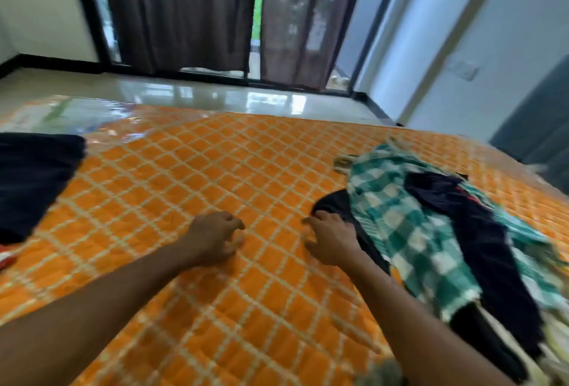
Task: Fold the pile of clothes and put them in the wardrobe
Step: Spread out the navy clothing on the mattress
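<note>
While the frame is motion-blurred, the key relation reads OK: the pile lies on the outer side of the right hand, touching it, and well apart from the left hand. So the right hand is the nearer one, by a lot.

Pile's long axis runs near-to-far, roughly parallel to the right forearm, just beside it.

Hand state:
- Right: palm down, fingertips on the near edge of the black garment, which pokes out from under the pile just ahead of the knuckles. Contact yes; pinch or flat press, cannot tell from the blur.
- Left: hovering low over the mattress, fingers loosely curled, nothing in it.

Counts:
- Hands: 2.
- Distinct pieces in the pile: at least 4. The black garment at the bottom, a green-and-white checked cloth over it, a navy garment on top of that, and a pale cloth at the far end. More may be buried; can't resolve it.
- Separate dark garment: 1, far out to the left hand's outer side, lying flat. Likely already folded.
- Wardrobe: none I can identify.

Judgement: the next piece is the black one. It is pinned under the checked cloth, so a straight pull toward the left hand probably drags the pile along.
</note>
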